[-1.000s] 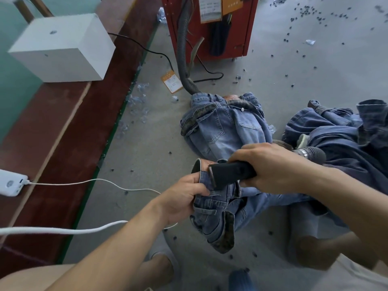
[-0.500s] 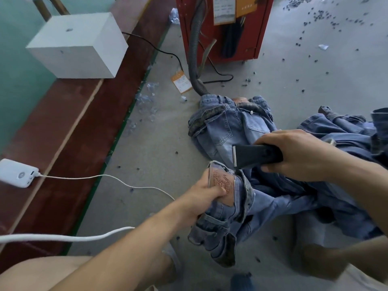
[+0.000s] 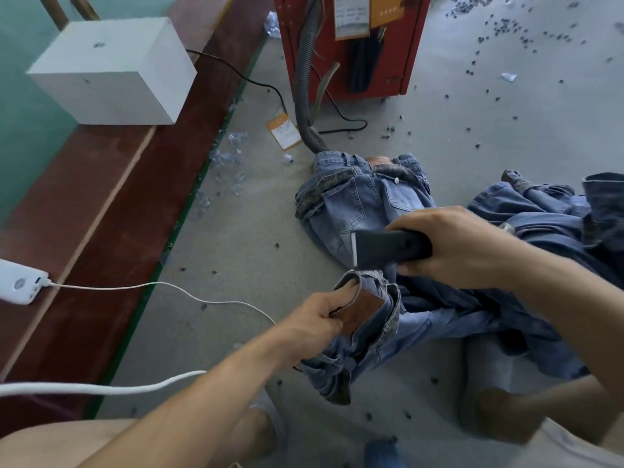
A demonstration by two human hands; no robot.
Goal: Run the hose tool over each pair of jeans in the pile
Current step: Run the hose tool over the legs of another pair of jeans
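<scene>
My left hand [image 3: 319, 315] pinches the waistband of a light blue pair of jeans [image 3: 381, 336] near its brown leather patch, lifting it off the floor. My right hand [image 3: 462, 246] grips the black nozzle of the hose tool [image 3: 381, 246], held just above that waistband with its flat mouth pointing left. A second light blue pair of jeans [image 3: 358, 201] lies flat on the floor beyond the nozzle. Darker jeans [image 3: 547, 211] are heaped at the right. The grey ribbed hose [image 3: 304, 96] runs from a red machine down under the flat pair.
The red machine [image 3: 351, 45] stands at the top centre. A white box [image 3: 114, 72] and a white power bank [image 3: 20, 283] with a cable sit on a reddish board at the left. Small dark bits litter the concrete floor. My legs are at the bottom.
The nozzle has lifted off the waistband and moved up and right. My left hand has turned the waistband so that the brown patch shows.
</scene>
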